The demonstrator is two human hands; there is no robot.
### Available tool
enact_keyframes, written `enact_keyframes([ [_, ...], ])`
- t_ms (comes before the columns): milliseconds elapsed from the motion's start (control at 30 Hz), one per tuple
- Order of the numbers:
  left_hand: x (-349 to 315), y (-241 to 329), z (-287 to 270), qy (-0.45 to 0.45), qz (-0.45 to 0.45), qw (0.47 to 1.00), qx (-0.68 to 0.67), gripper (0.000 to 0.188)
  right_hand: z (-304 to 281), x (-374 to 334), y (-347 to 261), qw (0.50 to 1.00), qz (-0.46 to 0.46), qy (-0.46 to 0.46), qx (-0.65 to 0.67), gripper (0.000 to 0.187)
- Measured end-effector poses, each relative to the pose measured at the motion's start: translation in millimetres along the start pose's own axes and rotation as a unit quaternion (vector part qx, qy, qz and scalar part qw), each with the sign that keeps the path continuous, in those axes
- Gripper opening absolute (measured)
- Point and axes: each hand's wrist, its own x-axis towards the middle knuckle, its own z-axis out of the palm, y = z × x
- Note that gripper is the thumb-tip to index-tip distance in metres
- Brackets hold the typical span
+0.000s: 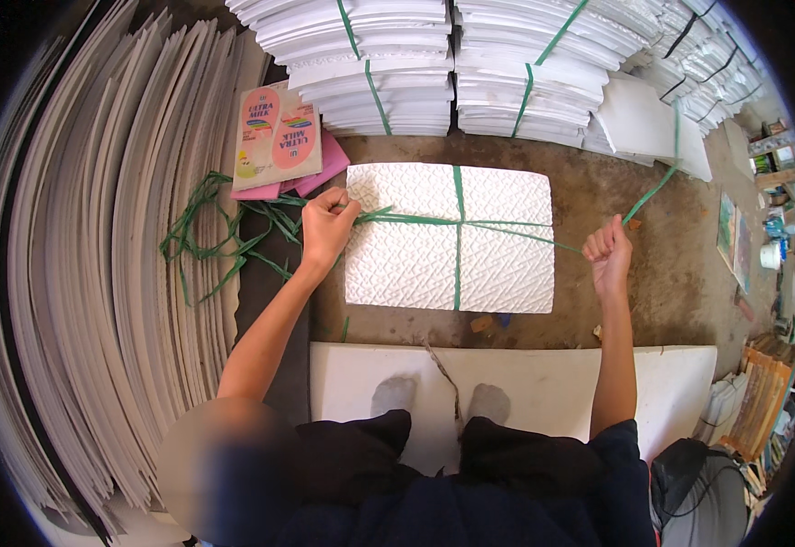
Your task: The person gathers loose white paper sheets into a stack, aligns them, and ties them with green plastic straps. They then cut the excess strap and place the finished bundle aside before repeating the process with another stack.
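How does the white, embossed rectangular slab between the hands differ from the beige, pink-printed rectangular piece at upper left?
Size: the white embossed slab looks larger than the beige printed piece.
Surface: the slab is plain and textured; the beige piece carries pink oval prints.
Binding: flat green twine crosses the slab both ways; none shows across the beige piece.
Shared: both are roughly rectangular, with a broad face upward.
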Motion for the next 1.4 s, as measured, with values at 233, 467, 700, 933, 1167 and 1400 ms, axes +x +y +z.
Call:
enact_keyframes([
  [233,-7,-5,6,0.017,0.002,0.999,-0.044,0.026,-1,0,7,0.999,0.035,-0.013,0.001,0.046],
  [467,-24,52,-9,-0.011,0.16,0.974,-0.162,0.028,-1,-32,-17,0.974,0.136,-0.036,0.176,0.033],
  [700,-68,87,-31,-0.301,0.157,0.939,0.056,0.028,12,-128,25,0.949,0.217,-0.011,0.228,0.018],
  [933,-55,94,7,-0.137,0.089,0.982,0.098,0.048,40,-181,57,0.95,0.294,-0.101,0.023,0.027],
  [1167,-49,104,65,-0.349,-0.066,0.927,0.121,0.054,69,-177,73,0.938,0.02,-0.244,-0.246,0.021],
  [1400,-71,87,79,-0.268,-0.153,0.942,-0.131,0.035,62,-176,106,0.911,-0.033,-0.253,-0.325,0.022],
])
